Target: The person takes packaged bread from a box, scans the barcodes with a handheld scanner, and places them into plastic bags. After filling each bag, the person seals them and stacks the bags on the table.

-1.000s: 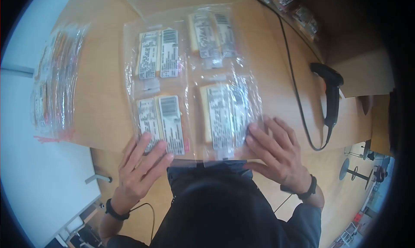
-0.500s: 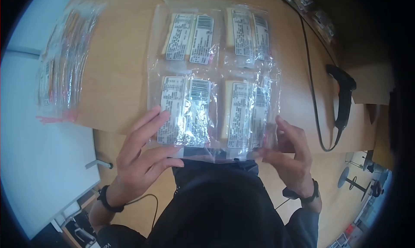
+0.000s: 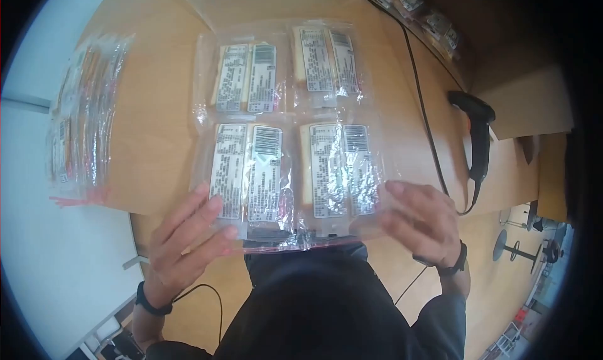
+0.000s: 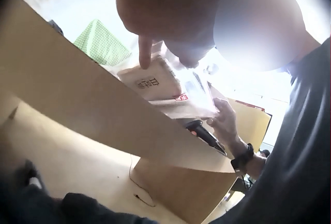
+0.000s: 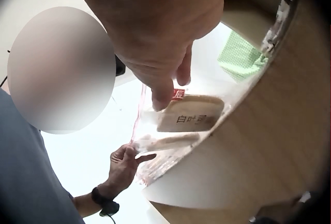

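A clear plastic zip bag [image 3: 289, 115] with several packs of white bread [image 3: 257, 171] inside lies at the table's front edge, its white barcode labels facing up. The pink zip strip [image 3: 314, 245] runs along the near side, out past the table edge. My left hand [image 3: 188, 240] grips the near left corner, fingers over the plastic. At the near right corner my right hand [image 3: 424, 225], slightly blurred, pinches the bag. Both wrist views show the packs' printed side; in the left wrist view the bag [image 4: 176, 110] tilts at the table edge.
A pile of similar filled bags [image 3: 88, 121] stands at the table's left. To the right lies a black barcode scanner [image 3: 477, 134] with its cable [image 3: 418, 83]. Beyond it are a cardboard box [image 3: 524, 102] and more packs [image 3: 414, 14]. A green checked cloth [image 4: 103, 45] appears in the left wrist view.
My hands have gone from resting over the bag's near packs to holding its near corners. The bag has come toward me, its pink zip strip now showing beyond the table edge.
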Action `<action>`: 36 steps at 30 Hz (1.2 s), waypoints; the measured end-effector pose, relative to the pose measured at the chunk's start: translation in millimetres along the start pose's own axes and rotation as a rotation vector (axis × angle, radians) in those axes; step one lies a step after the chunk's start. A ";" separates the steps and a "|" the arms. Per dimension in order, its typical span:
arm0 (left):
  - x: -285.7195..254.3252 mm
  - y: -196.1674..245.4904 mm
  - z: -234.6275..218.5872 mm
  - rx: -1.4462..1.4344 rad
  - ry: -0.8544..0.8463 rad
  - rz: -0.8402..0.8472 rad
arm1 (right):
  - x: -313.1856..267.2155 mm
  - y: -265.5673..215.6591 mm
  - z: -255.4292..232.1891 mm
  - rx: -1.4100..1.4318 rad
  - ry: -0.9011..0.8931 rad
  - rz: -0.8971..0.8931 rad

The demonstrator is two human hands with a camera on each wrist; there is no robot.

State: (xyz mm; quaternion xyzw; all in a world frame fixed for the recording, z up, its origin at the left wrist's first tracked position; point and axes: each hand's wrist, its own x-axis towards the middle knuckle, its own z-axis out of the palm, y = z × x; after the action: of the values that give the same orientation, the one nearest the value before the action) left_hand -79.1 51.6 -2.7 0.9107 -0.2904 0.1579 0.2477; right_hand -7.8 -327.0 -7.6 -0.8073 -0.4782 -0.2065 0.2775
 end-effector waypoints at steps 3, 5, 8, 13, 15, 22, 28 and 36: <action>-11.9 -5.9 10.2 -0.022 -0.026 0.058 | -12.4 -9.7 8.6 -0.104 -0.011 -0.130; -13.2 -10.1 11.4 -0.021 -0.010 0.114 | -20.7 -15.1 26.1 -0.108 0.026 -0.192; -14.8 -13.8 10.9 0.039 -0.083 0.091 | -16.0 -13.0 16.3 -0.251 -0.150 -0.188; -23.6 -7.3 24.5 -0.212 0.069 -0.127 | -21.3 -15.0 19.3 -0.075 -0.067 0.142; -29.3 -8.4 28.3 -0.331 0.120 -0.193 | -18.9 -20.5 20.3 0.141 -0.061 0.387; -6.2 29.3 36.0 -0.906 0.507 -0.744 | -7.0 -29.3 18.4 0.394 -0.031 0.702; 0.1 24.0 21.7 -1.032 0.403 -1.158 | -6.3 -30.7 29.0 0.824 0.134 0.944; -9.8 40.6 51.1 -1.633 0.338 -0.981 | -4.0 -40.0 29.9 0.844 0.100 0.813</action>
State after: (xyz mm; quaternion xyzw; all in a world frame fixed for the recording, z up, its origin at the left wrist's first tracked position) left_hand -104.0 -0.5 -34.6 0.4431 0.1415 -0.0848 0.8812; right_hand -43.0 -294.8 -22.6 -0.7348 -0.1575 0.0867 0.6540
